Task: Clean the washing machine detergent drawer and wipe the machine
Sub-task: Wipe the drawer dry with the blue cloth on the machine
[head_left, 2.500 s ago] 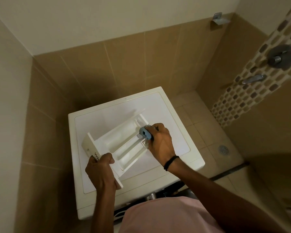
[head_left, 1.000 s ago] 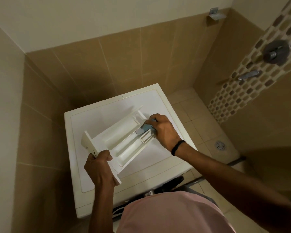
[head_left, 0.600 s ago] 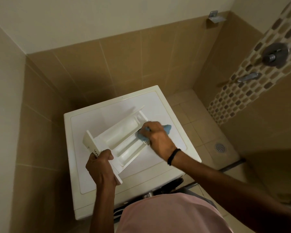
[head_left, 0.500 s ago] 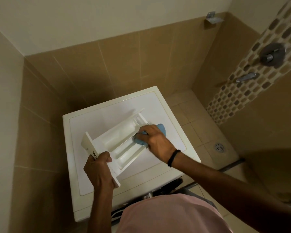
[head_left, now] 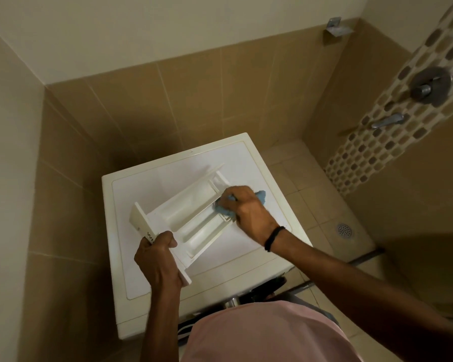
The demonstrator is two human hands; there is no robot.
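The white detergent drawer lies diagonally on top of the white washing machine, its compartments facing up. My left hand grips the drawer's front panel at the near left end. My right hand holds a blue cloth and presses it against the drawer's far right end. Most of the cloth is hidden under my fingers.
Tan tiled walls close in behind and left of the machine. To the right is a tiled shower floor with a round drain. A shower valve and a spout sit on the mosaic wall at right. A small metal bracket hangs high up.
My right hand has kept rubbing the blue cloth around the drawer's far end, shifting a little back and forth. My left hand has kept its grip on the front panel.
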